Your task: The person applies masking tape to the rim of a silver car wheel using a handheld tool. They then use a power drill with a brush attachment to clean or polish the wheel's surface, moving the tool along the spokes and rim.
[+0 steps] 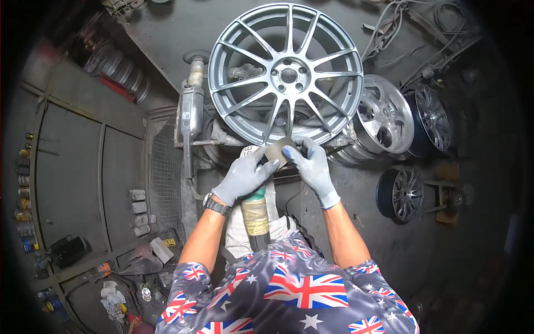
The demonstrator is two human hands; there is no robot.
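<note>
Both my hands, in grey work gloves, are together just below the lower rim of a silver multi-spoke car wheel (288, 72). Between them is a small grey-brown square sheet (276, 151) that looks like sandpaper. My left hand (245, 177) pinches its left and lower side, the thumb lying across it. My right hand (315, 170) grips its right edge, with a blue patch showing on a fingertip. The wheel rests on a stand and faces me. Under my left hand lies a cylinder-shaped tool (256, 217), green at the top, wrapped in tan tape, dark at the lower end.
To the wheel's left stands a worn metal air cylinder (192, 108) on the stand's frame. More wheels lean at the right, a bare silver one (384, 114) nearest. A dark-rimmed wheel (400, 195) lies on the floor. Cables (392, 28) hang at the back right; cans line the left wall.
</note>
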